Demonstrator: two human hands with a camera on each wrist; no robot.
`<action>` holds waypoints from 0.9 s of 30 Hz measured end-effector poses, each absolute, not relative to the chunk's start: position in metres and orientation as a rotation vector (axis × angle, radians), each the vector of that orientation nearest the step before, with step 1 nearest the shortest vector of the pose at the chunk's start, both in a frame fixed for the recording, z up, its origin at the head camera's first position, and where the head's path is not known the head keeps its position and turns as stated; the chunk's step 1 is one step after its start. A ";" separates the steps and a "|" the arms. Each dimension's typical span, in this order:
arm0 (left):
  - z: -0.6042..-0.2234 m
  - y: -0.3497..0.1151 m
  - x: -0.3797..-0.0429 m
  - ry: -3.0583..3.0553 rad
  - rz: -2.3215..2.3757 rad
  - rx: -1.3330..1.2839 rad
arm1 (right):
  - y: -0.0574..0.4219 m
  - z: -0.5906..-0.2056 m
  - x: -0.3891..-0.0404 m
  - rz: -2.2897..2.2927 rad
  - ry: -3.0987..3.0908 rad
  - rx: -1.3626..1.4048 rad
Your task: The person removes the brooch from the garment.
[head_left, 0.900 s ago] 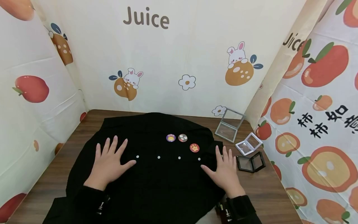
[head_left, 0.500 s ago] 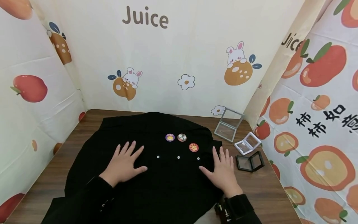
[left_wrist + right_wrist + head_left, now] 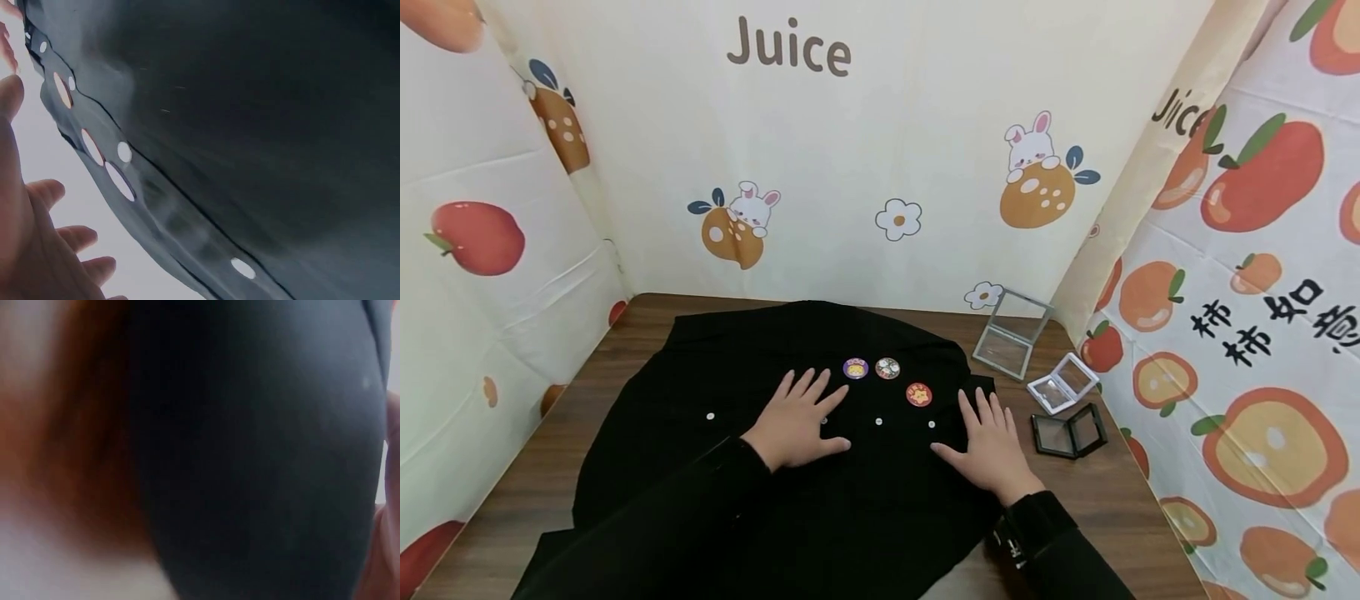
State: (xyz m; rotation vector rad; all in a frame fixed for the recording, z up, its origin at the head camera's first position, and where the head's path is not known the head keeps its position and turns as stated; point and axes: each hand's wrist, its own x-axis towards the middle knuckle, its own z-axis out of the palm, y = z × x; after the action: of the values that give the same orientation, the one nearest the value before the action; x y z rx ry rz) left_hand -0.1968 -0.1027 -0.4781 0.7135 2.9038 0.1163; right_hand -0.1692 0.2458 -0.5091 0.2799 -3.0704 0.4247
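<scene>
Left hand (image 3: 796,423), right hand (image 3: 994,452): fingers spread over black shirt (image 3: 865,508), gripping nothing.
Button (image 3: 824,422) half hidden by left; shirt's near end cut off; table (image 3: 1123,508) shows alongside, right.

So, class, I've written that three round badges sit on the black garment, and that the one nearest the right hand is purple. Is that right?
Not quite. The one nearest the right hand is a red badge, as the head view shows. The rest stands: three round badges sit on the black garment.
</scene>
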 end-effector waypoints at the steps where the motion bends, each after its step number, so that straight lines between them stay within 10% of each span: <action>1: -0.478 -0.097 -0.200 2.895 0.120 0.728 | 0.246 -0.509 -0.171 0.447 -3.085 0.281; 27: -0.496 -0.028 -0.237 2.709 0.202 0.919 | 0.238 -0.514 -0.221 0.461 -3.299 0.255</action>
State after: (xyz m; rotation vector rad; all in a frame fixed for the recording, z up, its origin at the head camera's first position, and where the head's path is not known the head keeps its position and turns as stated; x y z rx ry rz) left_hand -0.2371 -0.0279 -0.4964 0.9194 2.7089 0.2025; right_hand -0.2207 0.2378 -0.5141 0.2549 -3.2991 0.4610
